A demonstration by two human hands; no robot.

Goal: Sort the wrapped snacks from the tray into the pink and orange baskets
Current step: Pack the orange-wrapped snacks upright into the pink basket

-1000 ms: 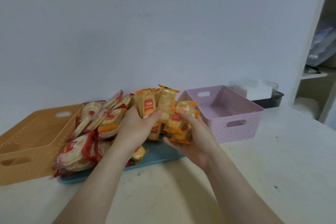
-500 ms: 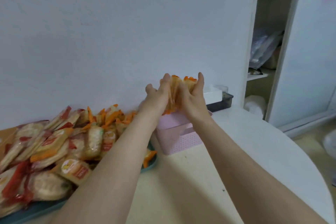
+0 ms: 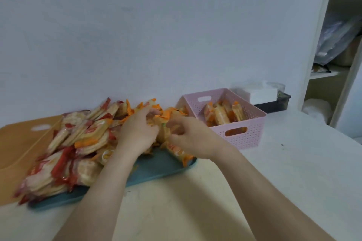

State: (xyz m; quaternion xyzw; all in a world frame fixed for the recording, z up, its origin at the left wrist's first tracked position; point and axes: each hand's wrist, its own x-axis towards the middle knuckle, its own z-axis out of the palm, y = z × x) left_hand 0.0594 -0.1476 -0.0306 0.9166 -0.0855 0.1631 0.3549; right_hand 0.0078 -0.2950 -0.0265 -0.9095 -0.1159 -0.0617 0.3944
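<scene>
So orange-wrapped snacks (image 3: 166, 115) are being gathered off the tray (image 3: 156, 168) by both hands, left hand (image 3: 137, 135) and right hand (image 3: 192, 139), fingers curled around packets; next they're probably being carried to the pink basket (image 3: 248, 135).

both hands (image 3: 156, 133) in snacks (image 3: 82, 139), pink basket (image 3: 252, 121) part-filled

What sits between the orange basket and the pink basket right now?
In the head view, the blue tray heaped with wrapped snacks lies between the orange basket and pink basket; both hands are in the pile.
</scene>
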